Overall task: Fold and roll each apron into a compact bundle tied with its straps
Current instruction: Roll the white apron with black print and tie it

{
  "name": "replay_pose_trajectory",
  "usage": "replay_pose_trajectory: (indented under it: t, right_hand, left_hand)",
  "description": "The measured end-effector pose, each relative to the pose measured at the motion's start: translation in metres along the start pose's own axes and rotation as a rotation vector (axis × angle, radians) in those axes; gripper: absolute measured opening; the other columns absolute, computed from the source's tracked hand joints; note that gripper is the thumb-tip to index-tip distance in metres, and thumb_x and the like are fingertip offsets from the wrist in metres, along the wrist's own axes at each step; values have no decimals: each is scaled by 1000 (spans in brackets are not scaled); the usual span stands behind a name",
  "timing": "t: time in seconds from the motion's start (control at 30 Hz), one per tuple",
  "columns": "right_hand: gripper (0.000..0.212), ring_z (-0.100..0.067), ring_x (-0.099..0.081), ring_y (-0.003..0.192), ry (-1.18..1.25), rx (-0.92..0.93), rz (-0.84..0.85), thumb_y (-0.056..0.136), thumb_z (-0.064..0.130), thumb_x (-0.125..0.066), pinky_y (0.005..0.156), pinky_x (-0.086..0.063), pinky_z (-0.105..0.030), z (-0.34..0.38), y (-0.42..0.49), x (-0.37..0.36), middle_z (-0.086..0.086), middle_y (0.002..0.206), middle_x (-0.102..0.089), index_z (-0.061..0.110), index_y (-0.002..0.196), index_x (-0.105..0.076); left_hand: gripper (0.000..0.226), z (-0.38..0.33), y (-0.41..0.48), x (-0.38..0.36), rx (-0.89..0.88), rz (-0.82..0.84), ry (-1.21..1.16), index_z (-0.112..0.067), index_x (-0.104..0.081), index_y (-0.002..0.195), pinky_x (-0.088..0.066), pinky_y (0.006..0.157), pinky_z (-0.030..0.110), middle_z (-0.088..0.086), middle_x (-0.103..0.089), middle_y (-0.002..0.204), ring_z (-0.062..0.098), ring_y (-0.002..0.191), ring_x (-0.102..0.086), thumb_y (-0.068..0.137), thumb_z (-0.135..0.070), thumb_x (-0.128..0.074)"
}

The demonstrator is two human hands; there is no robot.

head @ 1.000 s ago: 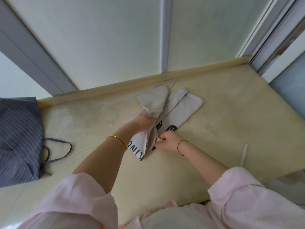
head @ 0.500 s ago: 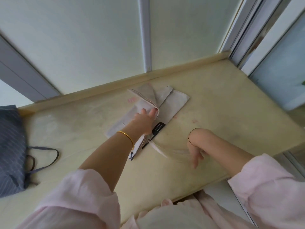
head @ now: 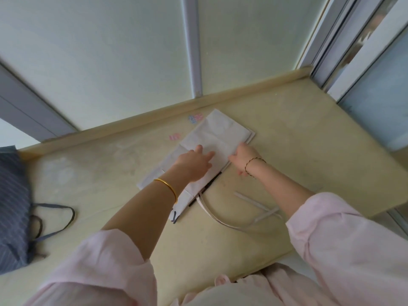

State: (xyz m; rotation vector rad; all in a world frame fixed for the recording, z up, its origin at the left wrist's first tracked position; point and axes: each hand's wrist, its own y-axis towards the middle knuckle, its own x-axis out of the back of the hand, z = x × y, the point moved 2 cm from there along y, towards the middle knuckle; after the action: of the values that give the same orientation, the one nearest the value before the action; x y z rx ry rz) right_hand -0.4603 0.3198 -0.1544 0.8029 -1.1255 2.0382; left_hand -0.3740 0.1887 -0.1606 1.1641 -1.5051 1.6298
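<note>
A pale yellow counter [head: 287, 133] runs beneath frosted window panels [head: 110, 51], with the folded grey apron [head: 220, 131] lying near its back rim. The left hand [head: 194, 163] presses it with straight fingers; the right hand [head: 246, 157] touches its right edge, its grip too blurred to tell. Its straps [head: 220, 219] trail toward the near edge, and a blue striped apron [head: 13, 206] is cut off at left.

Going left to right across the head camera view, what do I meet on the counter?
dark striped apron → its strap loop → left hand → right hand. The pale folded apron lies under both hands, so it has no clear place in the order.
</note>
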Motion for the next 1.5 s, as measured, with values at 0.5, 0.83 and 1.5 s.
replay_pose_trajectory:
  t: [0.5,0.83,1.5]
  right_hand:
    - [44,-32,-60,96,25,-129,-239,91,20,-51,66,-38,-33,11,23,-23,-12,109,-61,9,127,-28]
    - [41,-35,-57,103,159,-123,-293,93,4,-44,77,-42,-37,-2,25,-22,-16,119,-57,9,131,-30]
    - [29,-26,-48,111,-263,551,-59,87,1,-49,92,-44,-37,-27,-28,-53,-7,115,-55,11,106,-67]
  left_hand:
    - [32,65,-2,-8,506,-63,-461,-4,-41,120,-44,75,38,16,-55,116,36,107,-56,94,-20,-50]
    - [41,70,-29,-16,564,-79,-394,-5,-39,124,-47,81,42,17,-49,115,36,106,-51,95,-33,-51]
    - [45,-25,-111,-46,-432,365,82,-17,-55,91,-47,74,31,-2,-41,101,19,95,-44,72,-55,-71]
